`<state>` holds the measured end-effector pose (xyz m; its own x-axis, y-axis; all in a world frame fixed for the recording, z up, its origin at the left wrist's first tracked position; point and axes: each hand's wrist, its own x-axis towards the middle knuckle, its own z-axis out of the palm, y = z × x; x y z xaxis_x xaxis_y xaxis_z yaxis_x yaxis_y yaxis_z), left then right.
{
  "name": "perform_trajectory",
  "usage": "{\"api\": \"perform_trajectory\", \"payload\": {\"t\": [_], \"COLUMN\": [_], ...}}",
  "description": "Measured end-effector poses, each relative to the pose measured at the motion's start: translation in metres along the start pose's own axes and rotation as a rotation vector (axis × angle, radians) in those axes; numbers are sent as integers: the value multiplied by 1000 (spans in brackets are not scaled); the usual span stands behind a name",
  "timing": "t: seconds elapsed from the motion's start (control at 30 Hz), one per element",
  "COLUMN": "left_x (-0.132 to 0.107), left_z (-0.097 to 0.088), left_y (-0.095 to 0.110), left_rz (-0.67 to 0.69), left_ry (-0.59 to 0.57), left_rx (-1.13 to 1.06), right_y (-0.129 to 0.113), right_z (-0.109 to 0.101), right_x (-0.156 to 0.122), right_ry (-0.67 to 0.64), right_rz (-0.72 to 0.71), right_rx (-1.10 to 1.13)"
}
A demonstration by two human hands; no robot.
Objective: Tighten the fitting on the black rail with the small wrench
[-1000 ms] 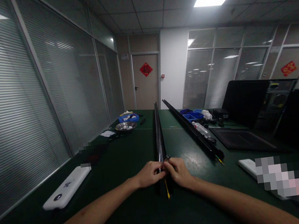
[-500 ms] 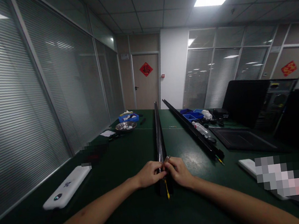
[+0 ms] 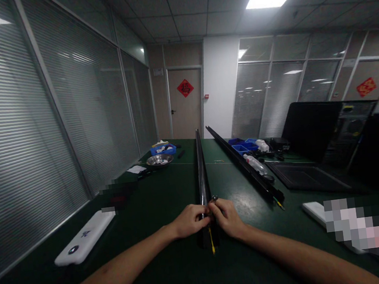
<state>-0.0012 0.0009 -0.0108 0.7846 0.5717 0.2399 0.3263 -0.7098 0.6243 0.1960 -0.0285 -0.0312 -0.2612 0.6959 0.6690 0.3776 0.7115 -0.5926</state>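
A long, glossy black profile (image 3: 201, 177) lies lengthwise down the middle of the green table. Near its close end, my left hand (image 3: 189, 220) is closed round the left side, thumb bent toward the middle. My right hand (image 3: 228, 216) is closed at the right side, its fingertips meeting those of the left. A small shiny metal part (image 3: 215, 198) pokes out above the right fingers; its kind is too small to tell. From under the hands a short wire with a yellow end (image 3: 213, 248) hangs toward me. The fingertips hide the spot where they meet.
To the right lies a second black profile (image 3: 244, 165) with a yellow-green wire. Beyond it are blue bins (image 3: 242, 148), a plastic bottle (image 3: 255, 164) and a black panel (image 3: 309, 174). On the left are a metal bowl (image 3: 159, 161) and a white device (image 3: 85, 237).
My right fingers have turned slightly, and the small metal part above them has shifted a little to the right. My left hand and the profile stay where they were.
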Motion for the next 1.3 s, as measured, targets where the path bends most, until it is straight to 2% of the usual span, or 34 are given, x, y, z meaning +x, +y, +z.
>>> {"api": "perform_trajectory", "payload": {"t": [0.43,1.07,1.3], "left_x": [-1,-1,-1], "left_z": [-4,-2,-5], "left_y": [12,5,7], "left_rz": [-34,-29,-36], "left_ry": [-20,-16,-36], "left_rx": [-32,1,-20], "right_y": [-3,1,-2], "right_z": [2,4,3], "right_x": [-1,-3,-2], "right_ry": [35,51,16], "right_rz": [39,-2,-28], "right_rx": [-14,-113,-87]}}
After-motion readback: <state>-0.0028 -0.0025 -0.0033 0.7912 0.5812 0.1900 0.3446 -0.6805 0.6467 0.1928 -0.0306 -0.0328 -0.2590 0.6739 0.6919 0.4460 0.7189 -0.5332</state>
